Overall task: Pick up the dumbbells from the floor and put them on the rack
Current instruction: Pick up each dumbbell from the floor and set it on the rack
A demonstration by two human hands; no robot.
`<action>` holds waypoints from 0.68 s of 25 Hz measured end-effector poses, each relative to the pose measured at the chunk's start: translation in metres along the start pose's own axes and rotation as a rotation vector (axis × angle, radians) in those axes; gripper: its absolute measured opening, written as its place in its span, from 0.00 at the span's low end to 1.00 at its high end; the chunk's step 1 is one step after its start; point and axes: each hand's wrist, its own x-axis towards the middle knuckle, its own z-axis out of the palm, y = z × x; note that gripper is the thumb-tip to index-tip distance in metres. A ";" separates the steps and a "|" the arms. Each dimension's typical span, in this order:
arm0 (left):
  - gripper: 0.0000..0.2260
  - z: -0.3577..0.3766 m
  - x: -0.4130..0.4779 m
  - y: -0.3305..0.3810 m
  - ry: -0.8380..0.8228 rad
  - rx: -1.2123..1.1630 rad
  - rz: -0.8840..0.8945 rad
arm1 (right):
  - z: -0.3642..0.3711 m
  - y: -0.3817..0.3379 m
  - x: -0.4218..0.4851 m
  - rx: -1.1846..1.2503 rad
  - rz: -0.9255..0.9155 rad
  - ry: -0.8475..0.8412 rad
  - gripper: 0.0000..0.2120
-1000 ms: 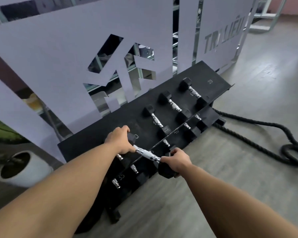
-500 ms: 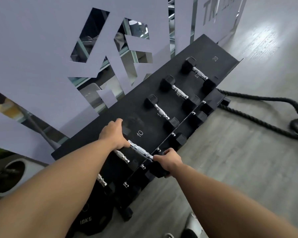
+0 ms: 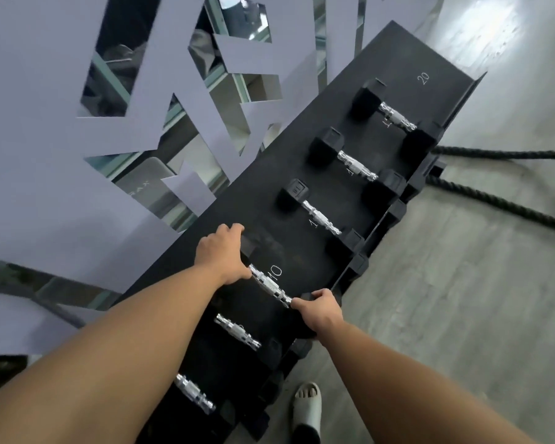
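Observation:
A black dumbbell with a chrome handle [image 3: 270, 286] lies across the sloped black rack [image 3: 398, 52] beside the painted number 10. My left hand [image 3: 222, 255] grips its far head and my right hand [image 3: 321, 310] grips its near head, so both heads are mostly hidden. Three more dumbbells [image 3: 321, 217] [image 3: 357, 166] [image 3: 396, 116] rest in a row higher up the rack. Two others [image 3: 236, 331] [image 3: 194, 393] sit lower, partly under my left forearm.
A thick black rope [image 3: 500, 200] runs over the grey floor right of the rack. A purple cut-out panel [image 3: 45, 123] stands directly behind the rack. My foot in a pale sandal [image 3: 306, 408] is at the rack's front edge.
Both hands have carried the dumbbell up and onto the rack's slope by the 10 mark. The view has tilted down and closer, and my sandalled foot now shows.

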 end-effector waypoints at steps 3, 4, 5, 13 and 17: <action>0.46 0.018 0.032 -0.006 -0.012 0.020 0.024 | 0.012 -0.004 0.028 0.014 0.028 0.052 0.33; 0.46 0.023 0.042 -0.008 -0.015 0.023 0.026 | 0.016 -0.007 0.036 0.014 0.039 0.072 0.34; 0.46 0.027 0.050 -0.010 -0.021 0.021 0.026 | 0.020 -0.011 0.042 0.019 0.053 0.096 0.34; 0.47 0.055 0.079 -0.004 -0.075 -0.046 0.037 | 0.026 -0.020 0.061 -0.073 0.145 0.275 0.34; 0.44 0.067 0.085 -0.004 -0.086 -0.077 0.034 | 0.026 -0.017 0.069 -0.157 0.170 0.281 0.33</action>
